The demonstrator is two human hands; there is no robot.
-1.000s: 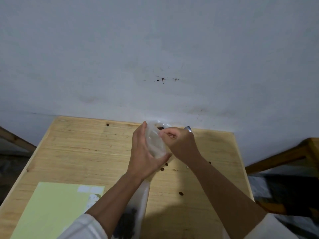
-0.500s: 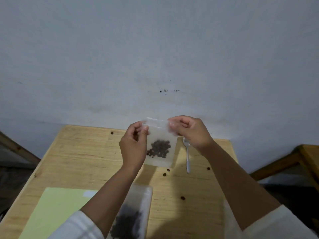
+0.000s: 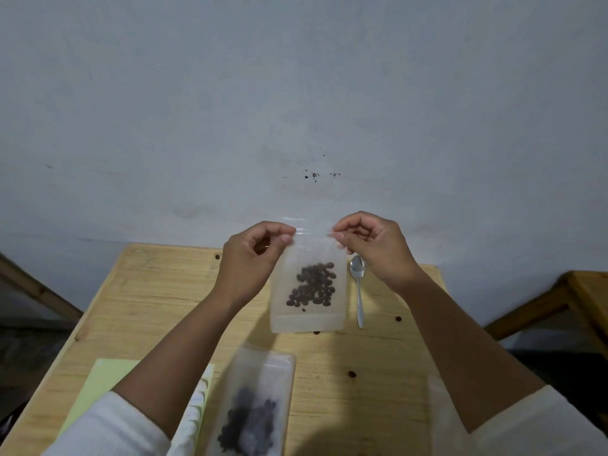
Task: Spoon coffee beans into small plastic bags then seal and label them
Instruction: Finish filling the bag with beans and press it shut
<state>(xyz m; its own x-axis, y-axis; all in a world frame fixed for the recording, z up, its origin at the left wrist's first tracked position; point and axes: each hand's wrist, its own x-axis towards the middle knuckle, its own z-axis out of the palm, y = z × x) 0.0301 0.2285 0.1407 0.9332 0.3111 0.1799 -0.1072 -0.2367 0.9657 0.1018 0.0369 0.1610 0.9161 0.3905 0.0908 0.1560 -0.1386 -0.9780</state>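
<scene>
Head view: left hand [image 3: 250, 258] and right hand [image 3: 371, 248] raised mid-frame, forearms angled up from the lower corners, each pinching a top corner of small bag [image 3: 309, 301] with coffee beans [image 3: 312, 284], hanging upright above table [image 3: 148, 291]. Spoon [image 3: 358, 284] lies just right of it.

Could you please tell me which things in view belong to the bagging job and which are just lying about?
In use:
- small bag of beans, pinched at its top by left hand and right hand
- spoon
- larger bean bag
- label sheet

Lying about:
- stray beans on table
</scene>
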